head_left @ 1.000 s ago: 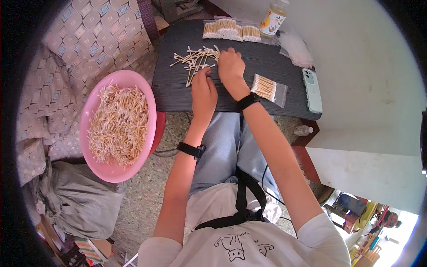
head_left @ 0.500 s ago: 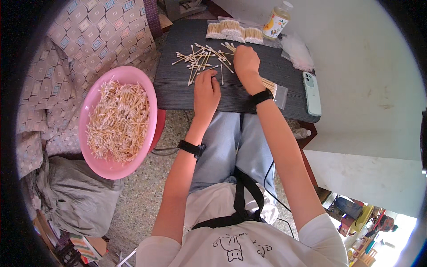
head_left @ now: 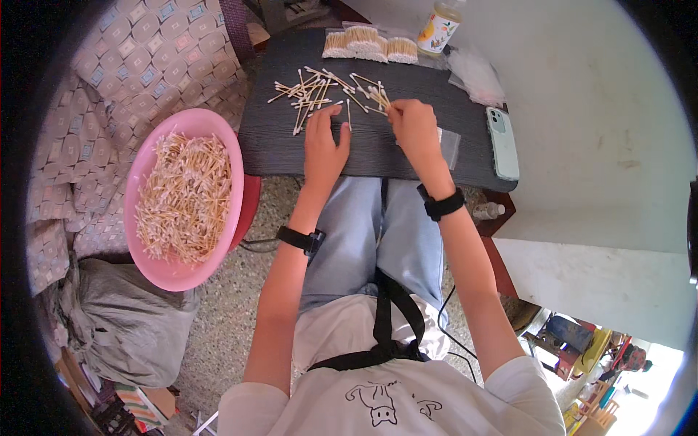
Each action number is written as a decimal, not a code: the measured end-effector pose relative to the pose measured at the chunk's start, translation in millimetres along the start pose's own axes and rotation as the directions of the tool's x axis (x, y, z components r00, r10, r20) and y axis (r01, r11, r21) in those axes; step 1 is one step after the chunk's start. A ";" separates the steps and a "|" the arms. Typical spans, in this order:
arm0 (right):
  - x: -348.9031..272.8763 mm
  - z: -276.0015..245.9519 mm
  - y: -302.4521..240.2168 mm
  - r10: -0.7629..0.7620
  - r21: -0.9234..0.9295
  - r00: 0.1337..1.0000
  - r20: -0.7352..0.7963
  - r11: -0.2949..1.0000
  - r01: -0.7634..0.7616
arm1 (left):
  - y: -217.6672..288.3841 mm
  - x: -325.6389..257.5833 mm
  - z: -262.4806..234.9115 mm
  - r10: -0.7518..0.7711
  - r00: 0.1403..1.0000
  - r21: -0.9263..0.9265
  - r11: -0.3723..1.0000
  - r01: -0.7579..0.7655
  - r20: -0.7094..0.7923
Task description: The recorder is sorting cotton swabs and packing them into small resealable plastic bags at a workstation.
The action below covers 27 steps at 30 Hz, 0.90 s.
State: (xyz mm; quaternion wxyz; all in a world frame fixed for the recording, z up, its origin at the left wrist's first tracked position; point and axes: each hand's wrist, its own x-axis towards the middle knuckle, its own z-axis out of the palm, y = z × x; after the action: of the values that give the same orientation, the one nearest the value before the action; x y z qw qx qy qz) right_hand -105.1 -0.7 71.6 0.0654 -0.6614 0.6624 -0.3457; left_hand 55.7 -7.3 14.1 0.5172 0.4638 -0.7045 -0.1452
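Note:
Loose cotton swabs (head_left: 315, 89) lie criss-crossed on the dark tabletop (head_left: 363, 152). My right hand (head_left: 416, 131) is closed on a small bunch of cotton swabs (head_left: 381, 97), whose white tips stick out to the left of the fingers. Below the near edge of the loose pile, my left hand (head_left: 323, 149) rests with thumb and fingers apart, holding nothing I can see. A single swab (head_left: 349, 115) lies just right of its fingertips. Partly hidden by my right hand is a clear plastic bag (head_left: 449, 149).
Filled swab packs (head_left: 361, 43) stand at the table's far edge beside a bottle (head_left: 440, 29). Clear plastic bags (head_left: 476, 76) and a pale green phone (head_left: 502, 144) lie on the right. Left of the table, a pink basin (head_left: 174, 276) holds many swabs (head_left: 182, 200).
My right hand has drawn nearer to me, a bunch of swabs now showing in its fingers. My left thumb has opened away from the fingers. The whole view has shifted slightly.

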 end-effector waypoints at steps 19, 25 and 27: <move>-39.5 4.3 -1.6 0.031 0.167 0.998 -0.053 0.986 -0.021 | 14.5 -3.8 1.4 0.050 0.963 0.092 0.993 -0.077 0.266; -47.6 -6.6 -1.7 -0.137 0.330 0.983 0.123 0.940 0.089 | 4.9 1.5 -1.2 -0.044 0.983 -0.389 0.915 0.112 0.178; -48.4 -8.0 -2.9 -0.166 0.372 0.972 0.167 0.923 0.094 | 9.2 1.3 5.0 -0.134 0.957 -0.586 0.766 0.265 0.258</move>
State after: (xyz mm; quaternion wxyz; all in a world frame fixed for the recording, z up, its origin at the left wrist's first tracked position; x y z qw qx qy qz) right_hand -101.4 47.2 61.3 0.2277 -0.7114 0.5322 -0.3987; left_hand 46.7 -4.9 19.0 0.5474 0.3259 -0.6135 -0.4665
